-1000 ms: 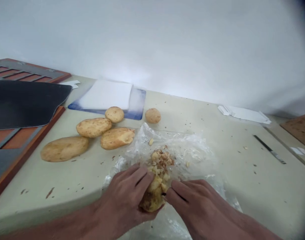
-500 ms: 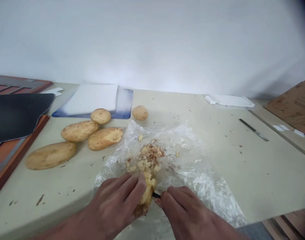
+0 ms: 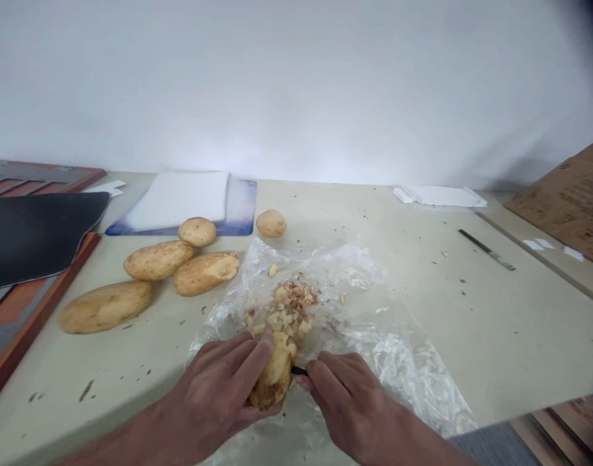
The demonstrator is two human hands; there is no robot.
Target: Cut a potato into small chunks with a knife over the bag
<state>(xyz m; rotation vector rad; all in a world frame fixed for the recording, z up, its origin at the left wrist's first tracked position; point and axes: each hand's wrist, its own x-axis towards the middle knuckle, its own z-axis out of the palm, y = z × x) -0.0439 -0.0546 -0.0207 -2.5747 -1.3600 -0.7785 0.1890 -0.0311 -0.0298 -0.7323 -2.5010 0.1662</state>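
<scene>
My left hand (image 3: 219, 388) is wrapped round a partly peeled potato (image 3: 275, 375) held just above a clear plastic bag (image 3: 374, 343) spread on the table. My right hand (image 3: 345, 401) is closed on a small dark tool (image 3: 300, 371), of which only a short black tip shows, pressed against the potato's right side. A pile of potato peelings (image 3: 287, 307) lies on the bag just beyond the hands.
Several unpeeled potatoes (image 3: 158, 260) lie at the left of the beige table (image 3: 495, 323), one more (image 3: 270, 222) further back. A blue-edged board with a white sheet (image 3: 180, 194) is behind them. A dark mat (image 3: 34, 226) lies left, a thin metal strip (image 3: 485, 249) right.
The view has shifted a little. The hands have drawn slightly nearer, and the potato has turned in my left hand; the tool's tip stays against it.
</scene>
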